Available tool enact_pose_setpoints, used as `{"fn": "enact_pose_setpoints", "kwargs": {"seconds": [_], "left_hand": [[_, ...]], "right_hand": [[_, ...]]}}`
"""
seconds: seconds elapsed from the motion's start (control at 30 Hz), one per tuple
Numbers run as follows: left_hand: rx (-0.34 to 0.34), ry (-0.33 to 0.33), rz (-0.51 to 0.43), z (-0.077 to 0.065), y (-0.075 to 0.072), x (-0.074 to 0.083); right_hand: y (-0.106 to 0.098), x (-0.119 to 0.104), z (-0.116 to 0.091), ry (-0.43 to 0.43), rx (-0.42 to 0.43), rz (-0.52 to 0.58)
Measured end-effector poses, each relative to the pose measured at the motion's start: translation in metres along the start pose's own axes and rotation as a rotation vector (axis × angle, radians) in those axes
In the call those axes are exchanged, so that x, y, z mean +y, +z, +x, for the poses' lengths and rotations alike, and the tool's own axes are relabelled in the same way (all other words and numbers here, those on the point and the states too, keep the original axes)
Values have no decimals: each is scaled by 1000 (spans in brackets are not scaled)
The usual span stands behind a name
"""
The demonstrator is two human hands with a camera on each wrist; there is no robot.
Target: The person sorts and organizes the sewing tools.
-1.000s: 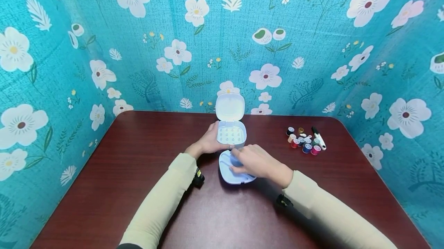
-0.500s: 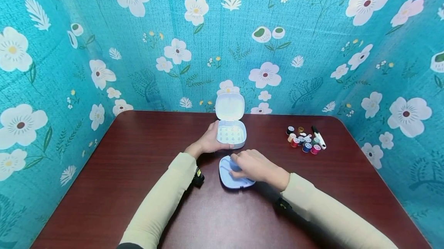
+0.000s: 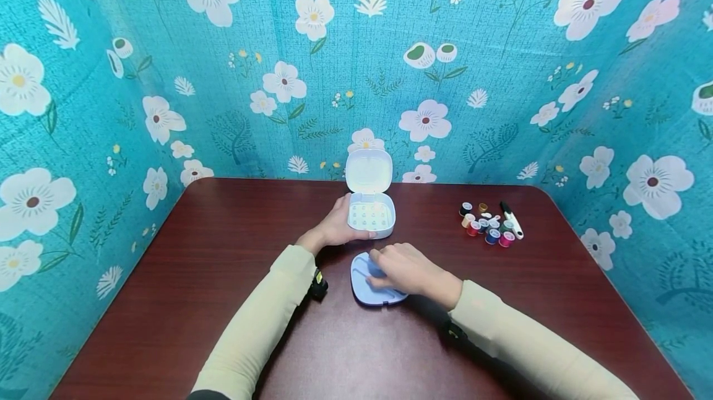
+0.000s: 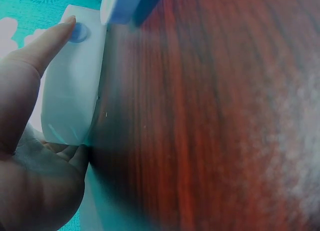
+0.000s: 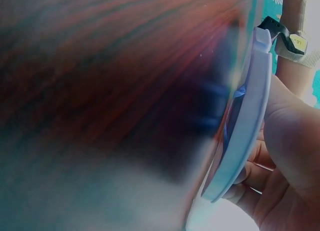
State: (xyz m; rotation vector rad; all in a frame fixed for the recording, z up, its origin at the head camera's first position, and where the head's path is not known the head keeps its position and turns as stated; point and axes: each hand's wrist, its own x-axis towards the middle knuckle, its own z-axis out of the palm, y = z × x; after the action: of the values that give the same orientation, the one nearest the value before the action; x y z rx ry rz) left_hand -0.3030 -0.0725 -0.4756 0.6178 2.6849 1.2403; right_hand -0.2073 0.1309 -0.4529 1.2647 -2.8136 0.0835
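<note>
My left hand (image 3: 336, 225) grips a small pale blue box (image 3: 372, 231) from its left side, thumb along the front. The box's hinged lid (image 3: 369, 171) stands raised at the back, and rows of small bumps show on its floor. In the left wrist view the thumb lies by a round button (image 4: 79, 33) on the box wall. Just in front of the box, my right hand (image 3: 411, 270) pinches a raised middle part of a shallow pale blue tray (image 3: 363, 288) with rounded corners. The right wrist view shows this tray (image 5: 250, 121) edge-on, close over the table; the fingers hide its centre.
Several thread spools (image 3: 492, 236) in different colours cluster at the back right. Beside them lie a brass-coloured ring (image 3: 483, 208) and a white tool with a black end (image 3: 512, 221). A floral blue cloth (image 3: 250, 78) hangs behind the dark red table (image 3: 250, 214).
My right hand has drawn the tray a short way towards me, widening the gap to the box. The left hand and the box have stayed in place.
</note>
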Motion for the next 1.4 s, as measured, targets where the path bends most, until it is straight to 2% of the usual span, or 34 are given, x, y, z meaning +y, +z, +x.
{"fn": "enact_pose_setpoints", "kwargs": {"seconds": [0.4, 0.93, 1.2, 1.4], "left_hand": [[-13, -11, -10, -3, 1, 0], [-3, 9, -24, -4, 3, 0], [2, -8, -23, -5, 1, 2], [2, -7, -22, -4, 1, 1]], "right_hand": [[5, -3, -2, 27, -28, 24], [10, -7, -5, 60, -46, -1], [6, -8, -5, 90, -81, 18], [3, -7, -4, 106, -115, 77]]}}
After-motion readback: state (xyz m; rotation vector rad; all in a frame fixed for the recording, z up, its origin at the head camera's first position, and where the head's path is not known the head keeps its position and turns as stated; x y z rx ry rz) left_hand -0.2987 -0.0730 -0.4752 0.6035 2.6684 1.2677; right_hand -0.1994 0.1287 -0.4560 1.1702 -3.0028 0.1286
